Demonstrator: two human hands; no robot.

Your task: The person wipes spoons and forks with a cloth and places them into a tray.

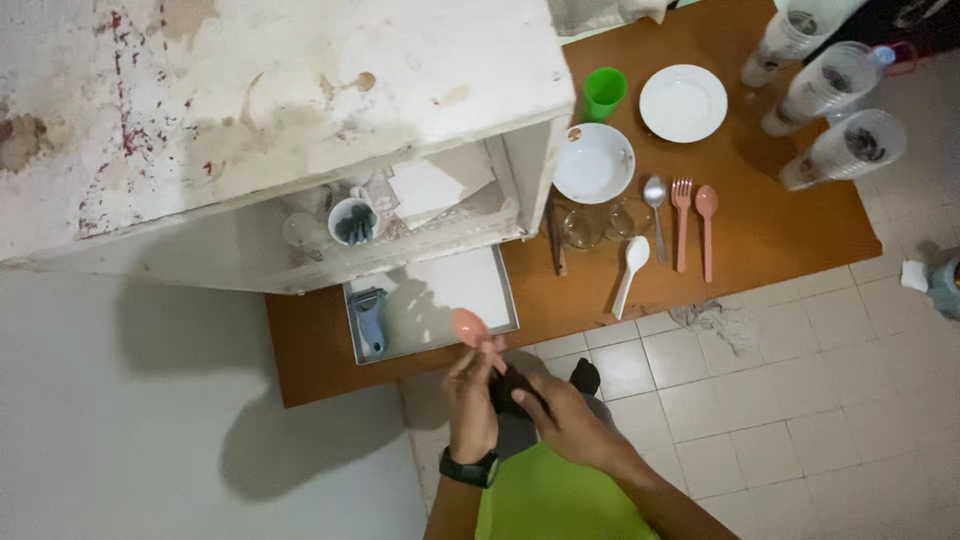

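Pink plastic spoon [468,326] stood at the centre of the work, its bowl rising just above the left hand [472,398], whose fingers were closed around the handle; the handle itself was hidden inside the grip. The right hand [560,412] pressed a dark cloth [510,390] against the lower part of that spoon, fingers folded onto the cloth, so both hands met just below the bowl.

Going from the largest thing down: a stained white cabinet [270,90] filled the upper left, with a white cup [352,220] of utensils on its open shelf. Below and to the right of it lay the brown wooden table [780,230]. A grey metal tray [450,290] sat at the table's near edge, just above the raised spoon, with a blue-grey scraper [369,320] lying on its left side. Three clear plastic tumblers [832,85] lay tipped at the far right corner. A white round plate [683,103] and a white shallow bowl [593,163] sat near a green plastic cup [604,93]. Smallest, in a row beside the bowl: a white ceramic soup spoon [632,272], a metal spoon [656,210], a pink plastic fork [682,222] and a second pink spoon [707,225]
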